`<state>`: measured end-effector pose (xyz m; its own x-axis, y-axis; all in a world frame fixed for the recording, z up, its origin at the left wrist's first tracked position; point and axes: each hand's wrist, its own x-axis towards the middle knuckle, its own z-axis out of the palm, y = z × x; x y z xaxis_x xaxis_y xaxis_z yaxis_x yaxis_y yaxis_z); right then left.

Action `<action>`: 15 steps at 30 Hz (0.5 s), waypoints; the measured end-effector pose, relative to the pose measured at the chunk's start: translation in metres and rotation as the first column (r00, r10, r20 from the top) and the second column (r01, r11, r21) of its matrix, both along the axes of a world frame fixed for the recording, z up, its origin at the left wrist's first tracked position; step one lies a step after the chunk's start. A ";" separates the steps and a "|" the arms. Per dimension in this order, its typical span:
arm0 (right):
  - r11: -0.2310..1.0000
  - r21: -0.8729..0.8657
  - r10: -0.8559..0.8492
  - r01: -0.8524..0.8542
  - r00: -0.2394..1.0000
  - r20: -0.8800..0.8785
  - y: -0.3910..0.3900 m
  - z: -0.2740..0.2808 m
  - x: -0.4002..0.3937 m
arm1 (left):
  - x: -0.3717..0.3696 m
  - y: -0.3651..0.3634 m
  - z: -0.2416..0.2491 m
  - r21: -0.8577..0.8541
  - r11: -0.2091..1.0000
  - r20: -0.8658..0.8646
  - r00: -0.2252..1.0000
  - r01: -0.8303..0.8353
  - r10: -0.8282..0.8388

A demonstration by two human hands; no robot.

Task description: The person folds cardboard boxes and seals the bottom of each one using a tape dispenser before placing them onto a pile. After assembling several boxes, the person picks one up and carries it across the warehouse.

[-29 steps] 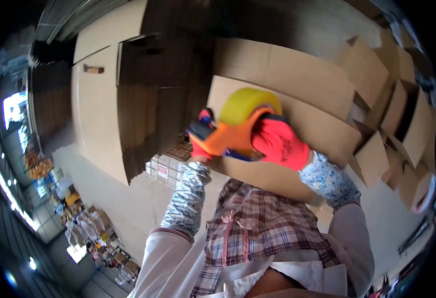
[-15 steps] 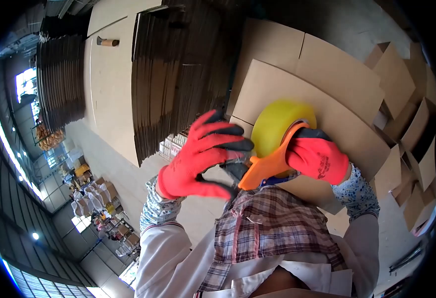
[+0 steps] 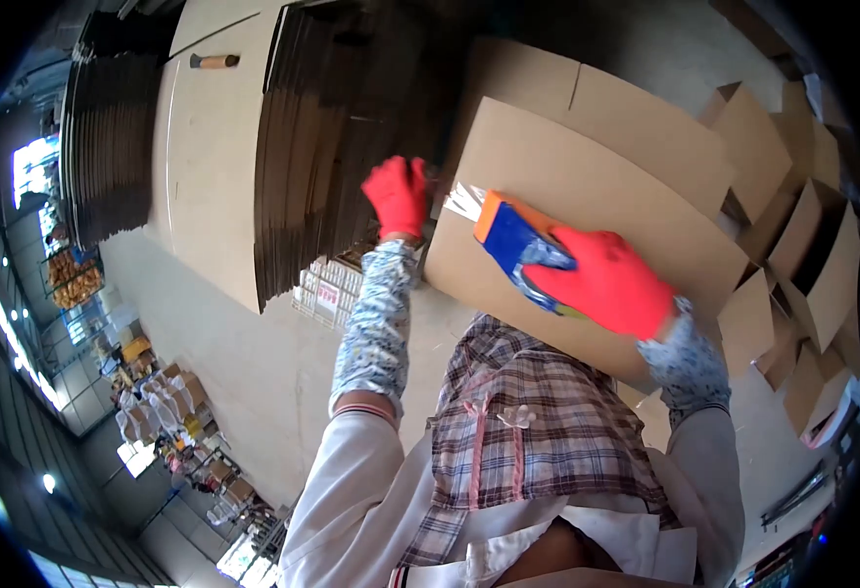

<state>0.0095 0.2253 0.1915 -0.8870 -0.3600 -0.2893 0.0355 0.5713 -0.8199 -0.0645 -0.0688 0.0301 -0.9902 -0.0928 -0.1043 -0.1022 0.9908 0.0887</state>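
Toward two o'clock, box: it is before us, one wide brown side facing us.
Tape dispenser: half a second ago it was held up before the apron; now it is turned over against this box, near the nine o'clock end, and the yellow roll is almost hidden.
Right hand, at three o'clock: its fingers are closed around the dispenser.
Left hand, between eleven and twelve o'clock: its fingers were spread beside the dispenser; now they are curled, just beyond the box edge. Whether they pinch something, we cannot tell.
Shiny streaks: probably tape, so we judge that taping has now reached the cardboard.
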 end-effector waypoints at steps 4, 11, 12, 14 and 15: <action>0.995 0.079 0.049 -0.064 0.982 0.185 -0.015 0.011 -0.011 | 0.023 -0.003 -0.069 0.616 0.783 0.144 0.966 0.083 -0.216; 0.997 -0.020 0.082 -0.080 0.992 0.096 -0.013 0.015 -0.019 | 0.037 0.028 -0.003 0.779 0.615 0.178 0.984 -0.125 -0.026; 0.974 0.088 0.173 -0.210 0.934 0.313 -0.011 0.037 -0.029 | 0.037 0.024 -0.028 0.856 0.451 0.268 0.963 -0.255 0.035; 0.951 -0.007 0.310 -0.310 0.948 0.078 0.001 0.027 -0.025 | 0.027 0.039 0.013 0.869 0.444 0.265 0.963 -0.219 -0.043; 0.961 -0.049 0.277 -0.273 0.954 0.117 0.019 0.021 -0.015 | 0.022 0.028 -0.005 0.875 0.390 0.308 0.951 -0.285 0.005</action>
<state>-0.0054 0.2438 0.2122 -0.7110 -0.5963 -0.3727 -0.0192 0.5463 -0.8374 -0.0422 -0.0404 0.0250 -0.9036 0.0548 -0.4248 -0.3900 0.3046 0.8690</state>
